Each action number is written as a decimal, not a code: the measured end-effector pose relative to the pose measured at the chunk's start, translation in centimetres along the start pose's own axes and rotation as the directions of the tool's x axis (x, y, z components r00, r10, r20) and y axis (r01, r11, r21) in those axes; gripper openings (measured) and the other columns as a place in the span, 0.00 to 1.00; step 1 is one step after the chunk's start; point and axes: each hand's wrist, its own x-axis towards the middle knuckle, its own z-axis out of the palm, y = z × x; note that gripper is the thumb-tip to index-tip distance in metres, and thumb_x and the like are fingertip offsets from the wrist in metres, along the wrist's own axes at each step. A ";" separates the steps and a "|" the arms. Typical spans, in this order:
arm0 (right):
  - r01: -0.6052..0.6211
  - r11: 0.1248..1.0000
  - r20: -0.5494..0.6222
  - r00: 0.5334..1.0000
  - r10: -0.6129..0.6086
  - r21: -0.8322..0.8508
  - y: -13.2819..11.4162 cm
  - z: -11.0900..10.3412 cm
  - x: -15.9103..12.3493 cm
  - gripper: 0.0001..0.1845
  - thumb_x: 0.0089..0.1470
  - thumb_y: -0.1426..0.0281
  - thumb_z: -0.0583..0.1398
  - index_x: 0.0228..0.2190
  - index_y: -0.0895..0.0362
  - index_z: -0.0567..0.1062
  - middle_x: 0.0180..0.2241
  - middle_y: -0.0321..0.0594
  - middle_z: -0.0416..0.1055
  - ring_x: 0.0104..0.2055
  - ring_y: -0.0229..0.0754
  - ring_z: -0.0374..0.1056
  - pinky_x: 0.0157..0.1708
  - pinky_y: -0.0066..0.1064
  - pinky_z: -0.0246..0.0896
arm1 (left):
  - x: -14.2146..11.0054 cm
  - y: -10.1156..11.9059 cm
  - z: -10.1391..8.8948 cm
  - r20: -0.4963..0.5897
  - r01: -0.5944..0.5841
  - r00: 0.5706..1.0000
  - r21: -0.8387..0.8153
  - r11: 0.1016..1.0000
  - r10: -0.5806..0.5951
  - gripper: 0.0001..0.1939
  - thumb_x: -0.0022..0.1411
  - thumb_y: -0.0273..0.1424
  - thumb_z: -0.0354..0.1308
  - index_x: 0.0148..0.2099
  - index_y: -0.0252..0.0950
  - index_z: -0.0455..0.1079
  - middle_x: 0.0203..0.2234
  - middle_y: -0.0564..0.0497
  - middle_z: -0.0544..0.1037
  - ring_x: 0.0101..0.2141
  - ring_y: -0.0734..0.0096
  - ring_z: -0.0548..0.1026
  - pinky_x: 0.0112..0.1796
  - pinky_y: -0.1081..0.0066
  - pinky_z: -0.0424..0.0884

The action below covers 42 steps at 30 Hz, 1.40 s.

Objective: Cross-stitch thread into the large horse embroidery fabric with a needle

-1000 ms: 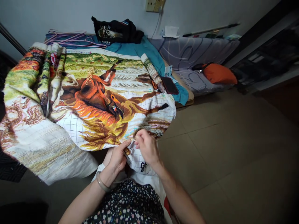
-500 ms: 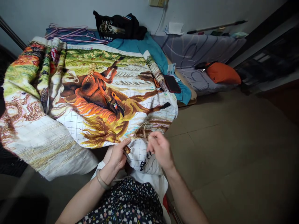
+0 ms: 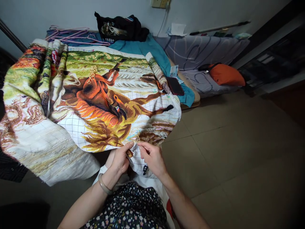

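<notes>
Your left hand (image 3: 121,159) grips the near edge of the broad, multicoloured cross-stitched cloth (image 3: 100,105), spread before you over a teal fabric cover (image 3: 140,47). Beside it, your right hand (image 3: 152,158) appears to pinch a thin, looped, pale-yellow thread (image 3: 138,137) at its fingertips.

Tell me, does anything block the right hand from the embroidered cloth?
Nothing visible does: the right hand is at the embroidered cloth, beside the left hand gripping it. Only a loop of pale thread shows just beyond them.
</notes>
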 end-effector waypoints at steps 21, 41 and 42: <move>-0.028 0.999 -0.008 1.000 0.028 0.038 -0.2 1.1 0.0 0.08 0.56 0.68 0.53 0.30 0.56 0.71 0.20 0.33 0.70 0.19 0.34 0.64 0.23 0.24 0.60 | 0.0 0.0 0.3 -0.023 -0.019 1.000 0.001 1.000 0.019 0.12 0.40 0.26 0.68 0.31 0.31 0.75 0.27 0.49 0.79 0.29 0.70 0.75 0.40 0.70 0.68; -0.007 1.000 -0.157 0.988 0.011 0.027 0.5 2.3 -0.1 0.07 0.53 0.70 0.57 0.28 0.56 0.76 0.27 0.38 0.75 0.29 0.40 0.70 0.31 0.29 0.65 | 0.4 -0.3 0.1 -0.057 -0.039 0.998 0.021 0.999 0.040 0.08 0.39 0.27 0.67 0.25 0.32 0.73 0.21 0.53 0.75 0.24 0.74 0.71 0.33 0.73 0.66; -0.025 0.998 -0.161 0.986 0.033 0.049 0.6 2.5 -0.1 0.07 0.53 0.69 0.57 0.27 0.56 0.75 0.26 0.38 0.75 0.29 0.40 0.70 0.30 0.29 0.65 | 0.5 -0.3 0.0 -0.056 -0.039 0.998 0.019 0.999 0.040 0.08 0.38 0.27 0.67 0.24 0.32 0.72 0.20 0.53 0.75 0.24 0.74 0.71 0.32 0.73 0.66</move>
